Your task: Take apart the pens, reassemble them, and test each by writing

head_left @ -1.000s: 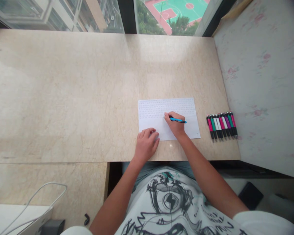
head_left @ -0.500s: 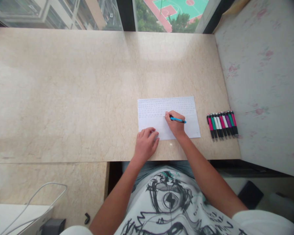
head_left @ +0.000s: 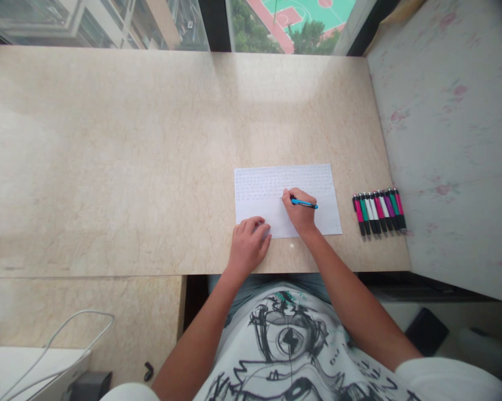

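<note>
A white sheet of paper (head_left: 271, 184) with several lines of faint handwriting lies on the beige marble desk (head_left: 129, 156). My right hand (head_left: 301, 214) is closed around a blue pen (head_left: 304, 204), its tip on the paper near the middle of the sheet. My left hand (head_left: 247, 245) rests palm down with curled fingers on the sheet's lower left corner and holds nothing.
A row of several pens (head_left: 378, 211) with pink, green, white and purple barrels lies right of the paper, near the wall (head_left: 455, 139). Windows run along the desk's far edge. A white cable (head_left: 54, 340) and a white box sit at lower left.
The pen hand has shifted very slightly right along the line of writing. The left hand stays on the paper's corner.
</note>
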The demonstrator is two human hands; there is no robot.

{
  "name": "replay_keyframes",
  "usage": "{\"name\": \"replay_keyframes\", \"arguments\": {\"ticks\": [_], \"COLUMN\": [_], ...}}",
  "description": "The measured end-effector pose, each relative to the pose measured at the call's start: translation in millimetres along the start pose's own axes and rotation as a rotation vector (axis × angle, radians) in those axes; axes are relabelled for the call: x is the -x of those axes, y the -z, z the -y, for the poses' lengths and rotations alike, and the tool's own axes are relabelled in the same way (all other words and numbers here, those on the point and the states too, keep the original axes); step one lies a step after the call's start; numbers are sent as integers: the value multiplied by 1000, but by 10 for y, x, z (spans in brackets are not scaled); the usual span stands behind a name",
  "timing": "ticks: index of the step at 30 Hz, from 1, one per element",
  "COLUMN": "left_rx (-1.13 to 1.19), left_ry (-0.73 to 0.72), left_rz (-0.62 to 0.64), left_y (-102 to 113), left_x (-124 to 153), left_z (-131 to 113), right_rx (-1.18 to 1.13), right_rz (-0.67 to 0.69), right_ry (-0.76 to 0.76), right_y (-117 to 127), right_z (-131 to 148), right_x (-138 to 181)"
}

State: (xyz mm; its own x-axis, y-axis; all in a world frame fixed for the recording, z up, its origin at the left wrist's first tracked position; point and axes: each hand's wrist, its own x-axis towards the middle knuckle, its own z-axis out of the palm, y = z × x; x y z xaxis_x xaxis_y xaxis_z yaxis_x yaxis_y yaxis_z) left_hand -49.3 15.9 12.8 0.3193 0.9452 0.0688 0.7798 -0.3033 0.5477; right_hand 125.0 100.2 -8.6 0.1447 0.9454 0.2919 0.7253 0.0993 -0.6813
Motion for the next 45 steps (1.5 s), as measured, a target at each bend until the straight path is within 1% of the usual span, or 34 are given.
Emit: {"name": "replay_keyframes", "arguments": {"ticks": [7,14,16,20,26,29,33,36,39,42,45], "left_rx": [-1,-13,-17,-26,-51,-63,-75,-79,-82,-78,-77], "left_ry": [3,-1,-5,-7,-7,-16,-28,-32,-28,-35,-42], "left_rz": [5,4,4,5,-4,-9,-26,-38,-47,-56,-66], "left_y": [6,0,-1,-8,-13,-13,-16,-23,-29,-31,-29], "left_x": [-1,2,2,8,13,13,14,15,14,10,6], "left_z": [-3,1,1,3,7,9,10,9,8,10,12], "right_rx": [12,-22,-84,-280,-597,-784,-1022,-1049,-1068,-1130,-1110], "right_rz": [9,-7,-18,-36,-12,27,87,139,171,166,144], "right_ry": [15,-23,-75,-215,-306,-356,-461,-545,-623,-683,-706], "right_y": [4,7,28,97,153,172,253,330,394,455,512], "right_z": [8,5,-10,-42,-87,-144,-201,-191,-153,-102,-43], "right_x": [9,3,-3,-11,-42,-93,-129,-40,137,312,419]}}
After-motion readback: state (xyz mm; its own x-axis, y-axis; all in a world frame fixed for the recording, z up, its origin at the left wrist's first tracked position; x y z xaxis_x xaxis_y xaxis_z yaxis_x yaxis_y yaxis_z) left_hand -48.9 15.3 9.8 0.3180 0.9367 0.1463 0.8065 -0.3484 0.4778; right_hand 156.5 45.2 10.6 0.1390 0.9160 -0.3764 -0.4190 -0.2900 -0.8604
